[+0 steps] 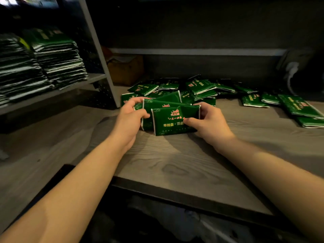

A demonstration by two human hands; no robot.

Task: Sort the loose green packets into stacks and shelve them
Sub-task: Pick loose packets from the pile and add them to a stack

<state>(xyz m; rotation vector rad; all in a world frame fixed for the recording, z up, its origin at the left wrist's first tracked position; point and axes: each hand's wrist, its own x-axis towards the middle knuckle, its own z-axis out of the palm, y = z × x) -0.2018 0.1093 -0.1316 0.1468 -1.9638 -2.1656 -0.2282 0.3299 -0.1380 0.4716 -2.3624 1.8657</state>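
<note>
A small bunch of green packets (172, 118) is pinched from both ends right now. The left hand (130, 118) is curled round the left end, thumb in front and fingers behind; the right hand (206, 120) is clamped on the right end the same way, thumb pressed onto the front packet's face. So both hands are closed on the bunch, not slack.

The bunch is stood on its lower long edge on the wooden worktop (175, 163), about midway between the worktop's left and right edges and well back from the front edge. The long axis runs left to right, printed faces turned toward the camera, tops tipped back a little. It isn't squared yet: the front packet is set lower and further right than the ones behind.

Handling-wise these look light, soft and squashy, with a glossy wrapper, so probably a bit slippery against each other. End-on squeezing looks like the sensible hold; a flat-face grip would likely let the middle ones slide out.

Just behind, the loose pile (184, 90) is heaped toward the back edge at all angles, with more packets (298, 106) trailing to the right edge. Finished stacks (52, 57) are already lined up on the shelf (57, 92) off to the left.
</note>
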